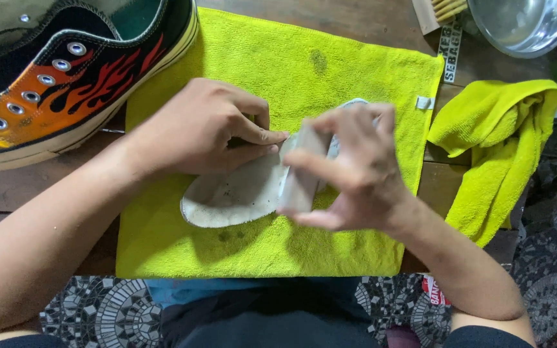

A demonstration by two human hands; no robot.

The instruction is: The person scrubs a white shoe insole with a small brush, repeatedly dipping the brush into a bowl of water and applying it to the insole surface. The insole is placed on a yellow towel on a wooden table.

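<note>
on yellow cloth (330, 71), left hand (204, 125) pinning insole (233, 193), right hand (352, 171) gripping brush (301, 174) above it

Dark wood table (27, 187); mosaic-pattern floor (98, 309) below.
</note>
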